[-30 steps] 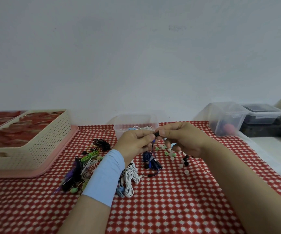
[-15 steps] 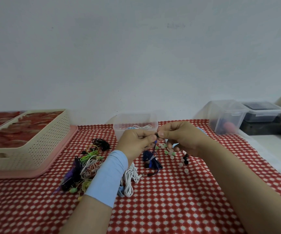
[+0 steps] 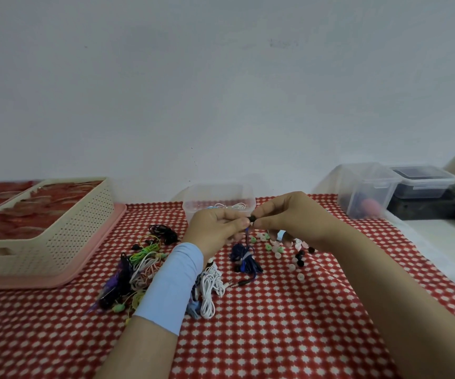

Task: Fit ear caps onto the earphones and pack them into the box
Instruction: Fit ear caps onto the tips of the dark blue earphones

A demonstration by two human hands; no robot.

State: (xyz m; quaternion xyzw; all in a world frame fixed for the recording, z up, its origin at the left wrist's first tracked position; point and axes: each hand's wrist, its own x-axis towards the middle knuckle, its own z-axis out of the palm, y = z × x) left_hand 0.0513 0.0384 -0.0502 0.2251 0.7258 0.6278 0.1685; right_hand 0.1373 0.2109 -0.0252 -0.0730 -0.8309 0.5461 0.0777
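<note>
With our left hand [image 3: 215, 228] pinching one bud of the blue earphone [image 3: 245, 258] and our right hand [image 3: 297, 222] pinching what looks like a black ear cap [image 3: 252, 218] against it, above the cloth before the box [image 3: 218, 194], we should push squarely, twisting slightly.

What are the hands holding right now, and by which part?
Left hand pinches the dark blue earphone at its bud end; right hand pinches what looks like a black ear cap against it.
</note>
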